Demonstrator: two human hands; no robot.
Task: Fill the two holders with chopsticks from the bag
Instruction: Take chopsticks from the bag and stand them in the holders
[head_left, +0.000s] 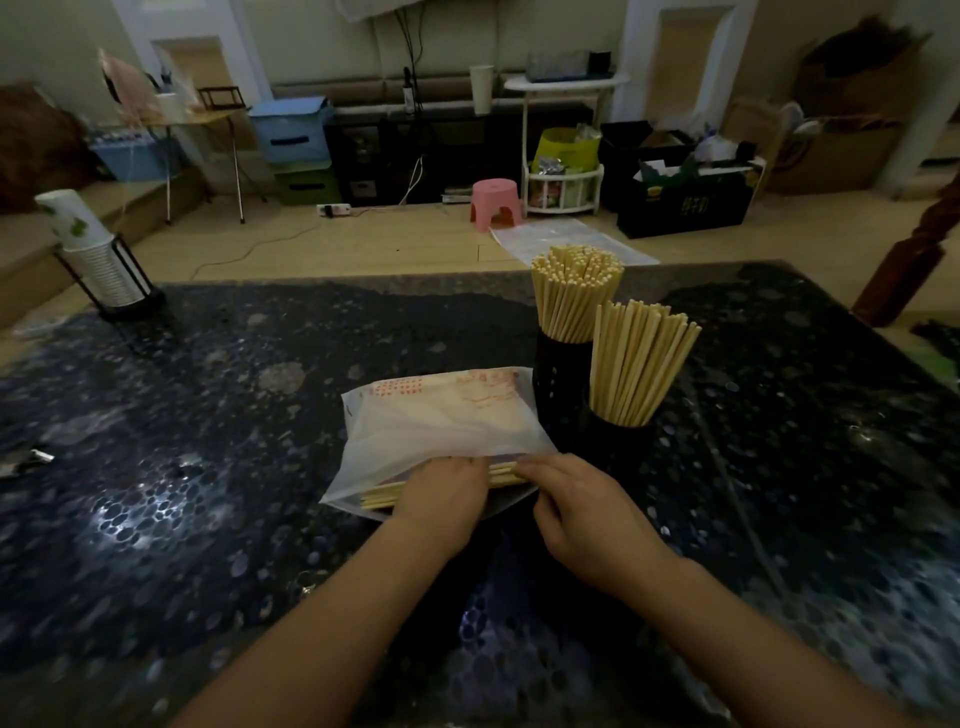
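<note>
1. Head view, progress: both black holders stand upright on the table, right of centre and touching or nearly so. The far holder (563, 374) carries a dense bunch of chopsticks, and the near holder (618, 441) carries a fanned bunch leaning slightly right. Both look close to full, so I judge the task to be near its end.
2. What is left: the translucent bag (441, 421) lies flat just left of the holders, its open mouth toward the person. A small remainder of chopsticks (382, 496) lies across that mouth.
3. Hands: the left hand (441, 499) rests over the loose chopsticks at the bag's mouth, fingers bent down onto them. The right hand (576, 499) curls its fingers round their right ends. Both appear to be gathering the last bundle; how firm the grip is I cannot tell.
4. Surface: the table (208, 415) is dark and glossy, with a pebble-like pattern. A stack of paper cups (91, 249) in a black rack stands at its far left corner.
5. Room: dim, with a wooden floor, a pink stool (496, 202), storage boxes, a white shelf unit and cables along the far wall.
</note>
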